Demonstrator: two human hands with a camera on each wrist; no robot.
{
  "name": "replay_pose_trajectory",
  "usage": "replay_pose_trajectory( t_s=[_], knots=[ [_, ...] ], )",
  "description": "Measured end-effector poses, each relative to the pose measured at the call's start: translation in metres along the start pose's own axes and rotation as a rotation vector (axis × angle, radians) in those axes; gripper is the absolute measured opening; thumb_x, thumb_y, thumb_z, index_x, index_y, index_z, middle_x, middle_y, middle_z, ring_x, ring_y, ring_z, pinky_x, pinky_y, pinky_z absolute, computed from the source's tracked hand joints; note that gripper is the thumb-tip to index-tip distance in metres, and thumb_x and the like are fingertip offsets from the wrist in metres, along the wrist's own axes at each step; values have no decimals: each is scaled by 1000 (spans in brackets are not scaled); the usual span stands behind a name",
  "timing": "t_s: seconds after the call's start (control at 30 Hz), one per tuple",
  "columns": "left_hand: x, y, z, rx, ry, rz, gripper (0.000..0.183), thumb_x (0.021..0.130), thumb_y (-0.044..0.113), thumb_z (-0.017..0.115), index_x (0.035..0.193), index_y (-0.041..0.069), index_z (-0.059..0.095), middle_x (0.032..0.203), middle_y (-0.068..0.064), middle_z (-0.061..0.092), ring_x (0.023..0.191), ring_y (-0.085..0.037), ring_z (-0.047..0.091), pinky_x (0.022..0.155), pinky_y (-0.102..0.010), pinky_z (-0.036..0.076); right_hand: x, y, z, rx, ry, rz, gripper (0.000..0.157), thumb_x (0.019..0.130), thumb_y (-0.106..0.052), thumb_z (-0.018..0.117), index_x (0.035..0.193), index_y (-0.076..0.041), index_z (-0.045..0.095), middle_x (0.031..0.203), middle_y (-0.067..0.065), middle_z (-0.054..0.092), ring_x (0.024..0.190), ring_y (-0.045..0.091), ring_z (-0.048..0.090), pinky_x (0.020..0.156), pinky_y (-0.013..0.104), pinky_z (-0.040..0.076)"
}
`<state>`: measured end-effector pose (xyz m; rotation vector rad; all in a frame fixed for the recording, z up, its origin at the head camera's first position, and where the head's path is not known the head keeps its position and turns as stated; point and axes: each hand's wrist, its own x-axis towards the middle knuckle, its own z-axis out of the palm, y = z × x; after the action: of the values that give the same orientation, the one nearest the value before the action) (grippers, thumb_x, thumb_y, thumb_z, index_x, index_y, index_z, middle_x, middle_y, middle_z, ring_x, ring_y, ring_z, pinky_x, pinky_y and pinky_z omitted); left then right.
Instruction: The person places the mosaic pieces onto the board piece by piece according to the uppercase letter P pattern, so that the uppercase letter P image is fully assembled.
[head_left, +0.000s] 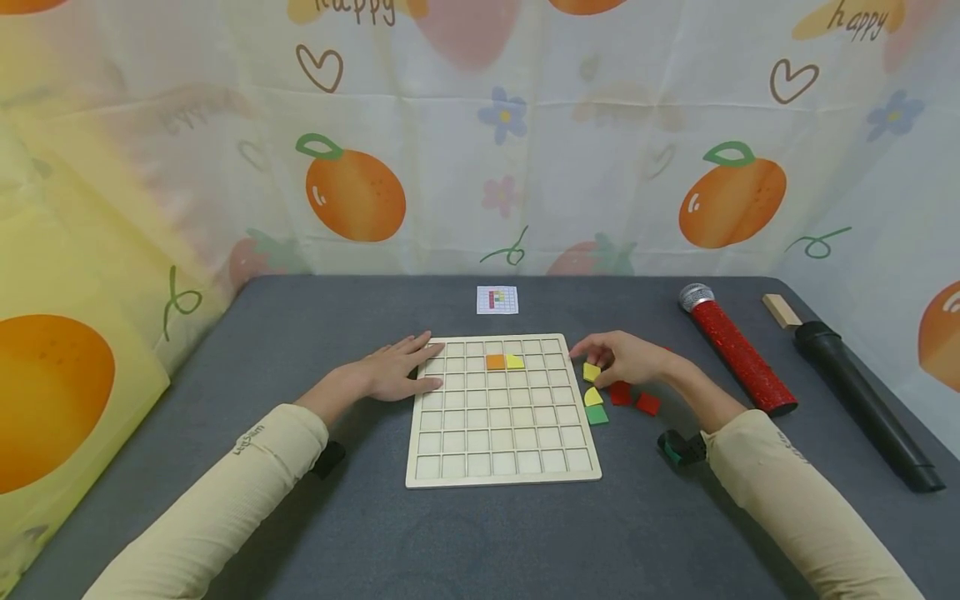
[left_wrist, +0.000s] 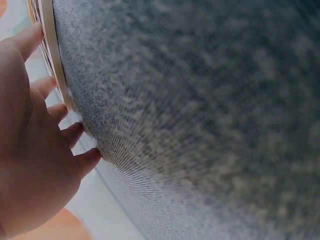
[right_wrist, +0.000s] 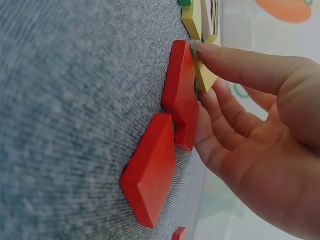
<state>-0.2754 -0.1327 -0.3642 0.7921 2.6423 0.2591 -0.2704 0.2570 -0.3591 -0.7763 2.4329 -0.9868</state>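
A pale wooden grid board (head_left: 502, 482) lies on the dark cloth, with an orange square tile (head_left: 496, 362) and a yellow tile (head_left: 515, 362) side by side in its upper cells. My left hand (head_left: 390, 371) rests on the board's upper left edge, its fingers spread. At the right edge, my right hand (head_left: 630, 354) pinches a yellow tile (right_wrist: 205, 75) between thumb and fingers, close over the cloth. Just below it lie a yellow rounded tile (head_left: 593, 397) and a green tile (head_left: 597, 414). Red tiles (right_wrist: 150, 172) lie beside and under the right hand.
A small printed card (head_left: 497, 300) with a coloured grid pattern lies beyond the board. To the right are a red glittery microphone (head_left: 742, 354), a black stick-like object (head_left: 862, 400) and a small wooden block (head_left: 782, 311). A fruit-print curtain (head_left: 450, 183) hangs behind the table.
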Motion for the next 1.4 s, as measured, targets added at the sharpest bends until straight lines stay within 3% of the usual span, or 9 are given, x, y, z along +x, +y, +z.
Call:
replay_pose_trajectory(
  t_s=[0.13,0.27,0.53,0.83,1.4],
  knots=[
    [1,-2,1,15,10,-3,72,99,53,41,154,12,18,158,-15,7,143,-36,7,110,-57,11,-1,0,1,20,24,34,35,83,4,70,117,5,58,85,9,50,73,20,45,64,32,41],
    [2,-2,2,22,8,-3,71,99,51,41,154,12,19,158,-16,7,142,-37,8,110,-57,12,-2,2,2,19,40,57,20,84,1,70,103,3,62,83,7,56,73,20,51,65,33,45],
    [0,-1,1,15,9,13,71,99,50,42,154,11,19,158,-17,7,142,-37,8,110,-57,12,-1,1,0,61,96,99,32,91,-5,64,123,1,60,90,10,62,77,23,57,69,36,49],
    [0,-1,0,10,-5,8,71,99,50,42,154,13,17,158,-15,5,143,-36,6,110,-57,10,1,-1,-1,207,200,147,35,93,-6,62,127,2,57,95,15,61,91,27,65,80,38,54],
    [0,-1,2,9,8,-6,72,99,51,42,154,14,17,158,-14,6,143,-35,6,110,-58,10,11,-12,13,266,184,118,37,91,-8,65,125,5,57,98,15,62,94,29,65,82,39,53]
  ],
)
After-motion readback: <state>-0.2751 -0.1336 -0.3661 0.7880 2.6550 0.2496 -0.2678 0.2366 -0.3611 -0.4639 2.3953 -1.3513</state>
